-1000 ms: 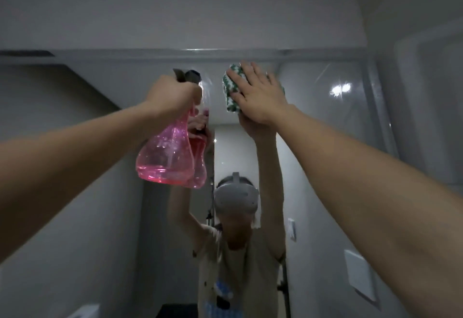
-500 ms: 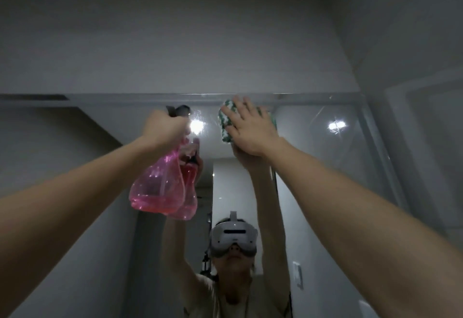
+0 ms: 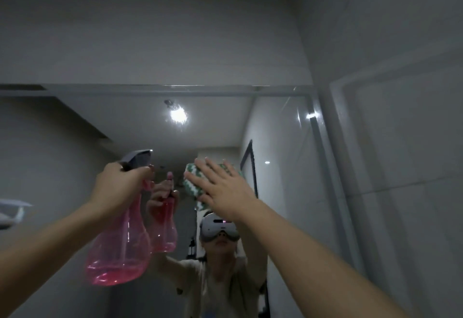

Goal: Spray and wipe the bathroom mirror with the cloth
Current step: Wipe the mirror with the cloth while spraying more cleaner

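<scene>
Left hand [image 3: 117, 187] is gripping the neck of a translucent pink plastic spray bottle [image 3: 120, 245], fingers curled around it below the grey trigger head [image 3: 137, 161]; a little pink liquid is sitting at the bottle's bottom. Right hand [image 3: 223, 190] is lying flat with straight fingers, pressing a green-and-white zigzag-patterned cloth [image 3: 194, 182] against the large wall-mounted bathroom mirror [image 3: 280, 172]. The cloth is showing past the fingertips and to the hand's left, the rest hidden under the palm. The bottle is hanging just left of the right hand, apart from the cloth. Above both hands a bright ceiling-light reflection [image 3: 178, 115] is glaring on the glass. Below the right hand the mirror is showing the person's reflection wearing a white headset [image 3: 218, 227]. Right of that hand grey tiled wall [image 3: 400, 142] is meeting the mirror edge. Far left, a pale shelf edge [image 3: 12, 208] is poking in.
</scene>
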Tool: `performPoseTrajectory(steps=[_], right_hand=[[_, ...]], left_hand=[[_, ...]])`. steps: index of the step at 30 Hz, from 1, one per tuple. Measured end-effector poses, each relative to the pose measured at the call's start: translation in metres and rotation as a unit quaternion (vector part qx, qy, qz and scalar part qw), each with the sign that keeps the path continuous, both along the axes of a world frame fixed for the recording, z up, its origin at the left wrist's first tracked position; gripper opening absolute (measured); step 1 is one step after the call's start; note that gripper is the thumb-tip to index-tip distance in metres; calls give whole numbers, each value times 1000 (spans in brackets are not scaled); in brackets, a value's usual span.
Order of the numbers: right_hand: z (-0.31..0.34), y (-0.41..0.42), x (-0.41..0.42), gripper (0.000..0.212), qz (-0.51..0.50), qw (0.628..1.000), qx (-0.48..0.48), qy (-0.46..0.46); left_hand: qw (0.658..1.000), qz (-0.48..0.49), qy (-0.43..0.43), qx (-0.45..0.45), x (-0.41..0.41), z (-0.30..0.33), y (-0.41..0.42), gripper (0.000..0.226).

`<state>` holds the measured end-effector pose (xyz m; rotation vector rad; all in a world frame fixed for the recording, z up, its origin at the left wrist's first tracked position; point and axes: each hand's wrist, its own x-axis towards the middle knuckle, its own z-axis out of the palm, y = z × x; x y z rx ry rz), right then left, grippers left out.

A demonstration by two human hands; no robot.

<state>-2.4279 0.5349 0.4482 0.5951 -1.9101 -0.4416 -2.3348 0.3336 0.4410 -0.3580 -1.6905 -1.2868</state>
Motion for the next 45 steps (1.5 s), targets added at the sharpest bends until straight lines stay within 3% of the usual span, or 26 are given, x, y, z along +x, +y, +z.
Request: performPoseTrajectory(steps=[5, 8, 11, 22, 28, 33, 36, 41, 45], right_hand=[[36, 71, 3, 56, -42, 994, -96, 14], [50, 94, -3, 60, -62, 995, -67, 35], [63, 100, -9, 63, -65, 995, -43, 64], [162, 106, -13, 54, -28, 982, -177, 59], [213, 97, -13, 53, -31, 986, -150, 68], [186, 101, -15, 52, -19, 989, -126, 80], [146, 102, -14, 52, -14, 991, -115, 69], [41, 102, -15, 54, -17, 994, -88, 59], [-58, 116, -15, 55, -4, 997, -69, 42]], left_hand=[[1000, -18, 14, -13, 0, 21, 39, 25], [999, -26, 20, -13, 2, 32, 61, 25], [999, -15, 20, -26, -3, 40, 73, 29], [998, -15, 67, -12, -20, 97, 66, 20], [994, -53, 96, -11, -29, 130, 67, 12], [991, -72, 102, -40, -33, 102, 72, 3], [992, -82, 81, -48, -33, 67, 75, 13], [996, -83, 33, -27, -22, -10, 90, 9], [996, -68, 30, -45, -17, -90, 97, 24]])
